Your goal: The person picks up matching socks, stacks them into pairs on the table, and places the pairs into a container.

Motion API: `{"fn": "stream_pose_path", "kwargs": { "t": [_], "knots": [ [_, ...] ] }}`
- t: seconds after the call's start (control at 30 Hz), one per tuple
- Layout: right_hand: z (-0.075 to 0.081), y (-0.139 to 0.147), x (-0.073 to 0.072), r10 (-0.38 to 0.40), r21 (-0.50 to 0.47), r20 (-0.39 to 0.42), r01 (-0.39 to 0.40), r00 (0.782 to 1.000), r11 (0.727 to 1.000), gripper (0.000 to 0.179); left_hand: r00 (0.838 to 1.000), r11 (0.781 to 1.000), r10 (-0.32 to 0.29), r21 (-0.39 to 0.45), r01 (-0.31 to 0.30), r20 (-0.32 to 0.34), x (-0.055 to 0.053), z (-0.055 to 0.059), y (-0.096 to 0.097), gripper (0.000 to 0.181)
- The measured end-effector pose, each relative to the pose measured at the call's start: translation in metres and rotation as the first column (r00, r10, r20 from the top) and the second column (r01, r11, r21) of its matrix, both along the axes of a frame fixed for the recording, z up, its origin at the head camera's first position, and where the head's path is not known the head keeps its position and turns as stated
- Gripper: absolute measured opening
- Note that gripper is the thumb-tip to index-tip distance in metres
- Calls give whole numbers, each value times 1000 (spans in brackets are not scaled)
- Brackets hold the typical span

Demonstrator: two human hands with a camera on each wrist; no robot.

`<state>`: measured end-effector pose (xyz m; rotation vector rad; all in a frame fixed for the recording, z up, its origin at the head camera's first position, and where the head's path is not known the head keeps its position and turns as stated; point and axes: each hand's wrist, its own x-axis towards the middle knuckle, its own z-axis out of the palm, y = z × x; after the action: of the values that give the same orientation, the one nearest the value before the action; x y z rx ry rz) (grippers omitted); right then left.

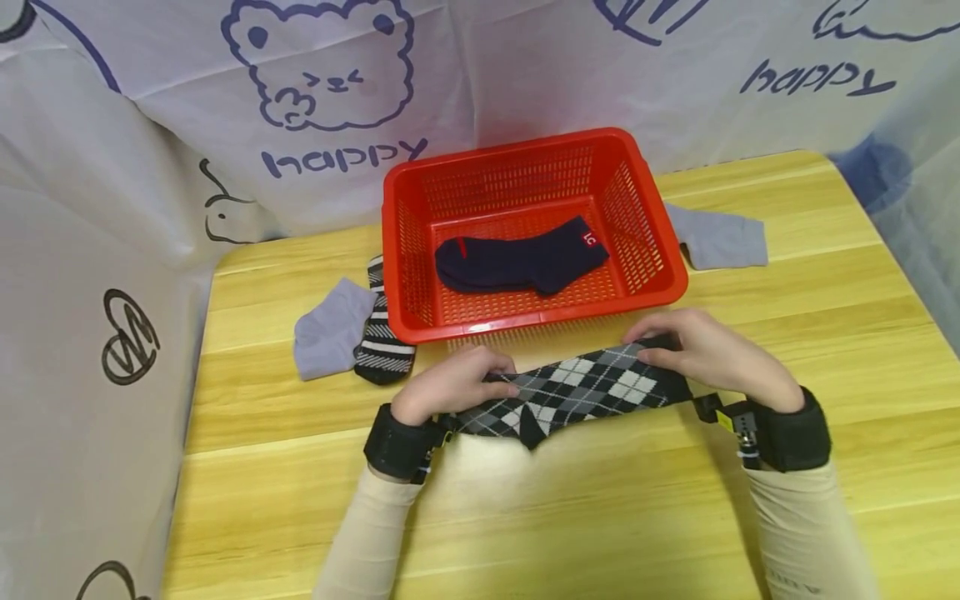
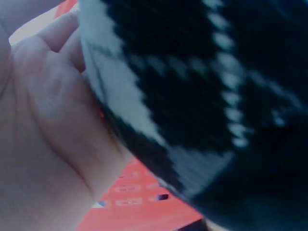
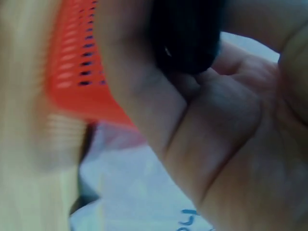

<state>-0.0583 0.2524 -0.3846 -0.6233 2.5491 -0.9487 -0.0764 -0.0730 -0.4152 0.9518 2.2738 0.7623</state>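
Note:
Both hands hold an argyle sock (image 1: 577,387), black, grey and white, stretched sideways in front of the red basket. My left hand (image 1: 453,385) pinches its upper edge toward the left end, thumb on the near side. At the right end, my right hand (image 1: 693,350) grips the black cuff between thumb and fingers. The sock's black heel points down toward the table. Close up in the left wrist view, the knit pattern (image 2: 187,96) fills much of the frame beside the palm. The right wrist view shows a dark end of the sock (image 3: 185,36) held in the curled fingers.
A red plastic basket (image 1: 536,319) stands behind the hands, with a navy sock (image 1: 517,262) lying inside. Left of it lie a light grey sock (image 1: 330,329) and a black-and-white striped sock (image 1: 384,354). Another grey sock (image 1: 727,240) lies at the right, partly hidden by the basket.

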Motion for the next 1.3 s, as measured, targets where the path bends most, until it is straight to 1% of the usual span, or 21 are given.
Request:
{"fn": "stream_pose_path", "kwargs": {
  "t": [0.1,0.17,0.23,0.33,0.4,0.53,0.63,0.7,0.8,0.87,0.93,1.0,1.07,1.2,1.3],
  "knots": [
    [-12,2,-6,3,1,44,-3,999,1000,23,999,998,39,-41,-38,10,-2,-7,0,9],
    [-20,4,-10,-4,9,75,4,997,1000,23,998,997,62,-54,-62,10,-3,-11,-1,8],
    [-26,6,-13,-10,11,103,9,995,1000,22,995,993,98,-69,-98,10,-4,-15,-1,6],
    [-35,9,-17,-11,6,125,10,992,1000,22,989,985,146,-87,-146,-8,-6,-20,-2,5],
    [-40,10,-19,-13,-2,130,13,991,1000,21,985,981,169,-95,-171,-24,-7,-23,-2,5],
    [-47,10,-22,-33,14,108,31,994,999,19,978,973,199,-104,-204,-54,-7,-25,-1,7],
    [-49,11,-23,-61,35,95,58,994,998,19,975,972,208,-94,-215,-71,-7,-25,2,8],
    [-48,12,-23,-85,45,98,80,992,996,20,976,974,201,-85,-208,-90,-4,-22,5,12],
    [-46,12,-22,-122,73,101,115,987,991,24,980,983,157,-74,-167,-125,1,-16,10,19],
    [-43,13,-22,-145,103,98,135,985,986,27,982,988,128,-66,-138,-137,5,-11,14,24],
    [-39,11,-21,-167,131,92,154,982,979,29,985,993,99,-57,-108,-144,7,-7,18,24],
    [-37,9,-20,-174,153,84,160,981,975,27,987,995,79,-56,-87,-136,10,-6,21,17],
    [-35,4,-18,-162,173,70,148,984,974,25,990,995,58,-71,-68,-132,12,-7,23,12],
    [-35,-9,-15,-104,181,60,92,993,979,21,994,989,54,-133,-67,-99,16,-12,27,28],
    [-38,-20,-12,-63,147,99,48,993,988,19,995,981,64,-179,-77,-77,17,-15,29,33]
  ]
}}
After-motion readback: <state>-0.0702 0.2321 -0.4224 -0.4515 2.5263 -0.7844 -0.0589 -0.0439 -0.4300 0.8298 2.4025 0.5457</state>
